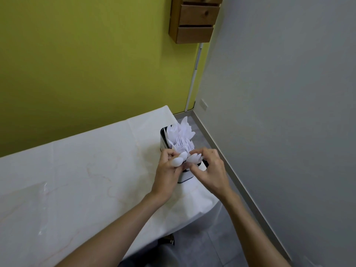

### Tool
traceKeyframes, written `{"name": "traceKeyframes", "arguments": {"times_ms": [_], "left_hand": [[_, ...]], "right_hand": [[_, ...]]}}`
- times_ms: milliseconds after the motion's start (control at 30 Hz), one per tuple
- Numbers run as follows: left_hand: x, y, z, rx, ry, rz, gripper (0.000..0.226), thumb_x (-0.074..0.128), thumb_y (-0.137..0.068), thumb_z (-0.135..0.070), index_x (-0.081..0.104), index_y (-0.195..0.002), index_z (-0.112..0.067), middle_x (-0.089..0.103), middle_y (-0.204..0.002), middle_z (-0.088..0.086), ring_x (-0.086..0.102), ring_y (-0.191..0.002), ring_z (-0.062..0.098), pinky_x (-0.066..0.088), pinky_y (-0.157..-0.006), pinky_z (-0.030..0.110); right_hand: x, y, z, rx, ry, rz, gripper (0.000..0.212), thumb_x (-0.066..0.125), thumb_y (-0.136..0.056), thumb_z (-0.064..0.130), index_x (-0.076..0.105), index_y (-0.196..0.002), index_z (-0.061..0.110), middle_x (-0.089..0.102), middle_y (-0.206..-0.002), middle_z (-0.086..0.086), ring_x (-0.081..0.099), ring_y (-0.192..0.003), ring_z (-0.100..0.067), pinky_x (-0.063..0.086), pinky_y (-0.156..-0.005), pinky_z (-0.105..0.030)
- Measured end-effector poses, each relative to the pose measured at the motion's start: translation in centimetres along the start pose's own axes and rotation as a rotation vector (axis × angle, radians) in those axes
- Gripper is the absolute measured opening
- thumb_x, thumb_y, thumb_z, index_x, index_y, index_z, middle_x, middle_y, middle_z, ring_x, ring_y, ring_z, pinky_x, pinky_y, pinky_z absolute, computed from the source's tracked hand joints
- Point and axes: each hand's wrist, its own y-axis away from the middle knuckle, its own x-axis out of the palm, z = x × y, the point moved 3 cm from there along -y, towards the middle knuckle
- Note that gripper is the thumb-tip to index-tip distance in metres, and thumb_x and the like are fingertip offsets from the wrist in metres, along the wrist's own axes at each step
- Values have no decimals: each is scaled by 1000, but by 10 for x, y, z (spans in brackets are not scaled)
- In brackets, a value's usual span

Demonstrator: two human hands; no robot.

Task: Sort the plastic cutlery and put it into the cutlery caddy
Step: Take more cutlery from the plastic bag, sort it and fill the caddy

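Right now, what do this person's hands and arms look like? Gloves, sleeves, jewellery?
Both are bare. The left hand and right hand wear no gloves, and no rings, watch or bracelets show. Both forearms are uncovered as far as the picture's lower edge, so no sleeves are visible. No markings or cables either.

A black-and-white cutlery caddy (185, 175) is seen near the right edge of the cloth-covered surface (77, 180), filled with white forks (182, 144) and other cutlery. White spoons (178, 160) are gripped by the left hand (167, 177); more spoon bowls appear to be touched by the right hand (211, 171) over the nearest compartment.
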Motion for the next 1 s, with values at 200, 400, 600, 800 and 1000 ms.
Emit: {"name": "traceKeyframes", "arguments": {"times_ms": [200, 400, 600, 800, 1000], "left_hand": [[-2, 4, 15, 253, -403, 120, 49, 62, -86, 1, 56, -127, -24, 37, -114, -5, 55, -101, 14, 44, -85, 9], [-5, 8, 23, 200, -381, 103, 30, 60, -93, -23, 57, -119, -9, 37, -111, -3, 54, -91, -2, 43, -75, 4], [-10, 6, 34, 34, -249, 38, 36, 74, -82, -10, 54, -111, -15, 44, -109, -5, 59, -88, -2, 50, -80, 10], [-26, -8, 47, 35, -383, 25, 34, 52, -82, 8, 48, -109, -13, 45, -108, -3, 54, -90, 6, 50, -83, 23], [-38, -79, 49, -285, -247, -126, 45, 41, -94, -11, 39, -138, -16, 42, -137, 7, 51, -116, 21, 42, -102, 36]], "right_hand": [[2, 10, 8, -112, 1, -58, 45, 63, -83, 38, 57, -125, 24, 58, -118, 14, 49, -111, -13, 47, -90, -34], [12, 12, 15, -226, 59, -76, 57, 61, -84, 56, 58, -128, 19, 56, -127, 7, 47, -118, -15, 39, -100, -31], [31, 5, -6, -197, 254, -135, 45, 66, -91, 36, 56, -128, 13, 55, -134, 1, 47, -126, -19, 41, -103, -39], [32, 25, -18, 59, -25, -195, 78, 60, -86, 47, 28, -149, 14, 30, -156, 0, 29, -143, -12, 27, -116, -26], [62, 38, -35, 492, -57, -19, 94, 69, -66, 67, 30, -142, 28, 45, -141, 10, 46, -127, -17, 46, -100, -43]]}}
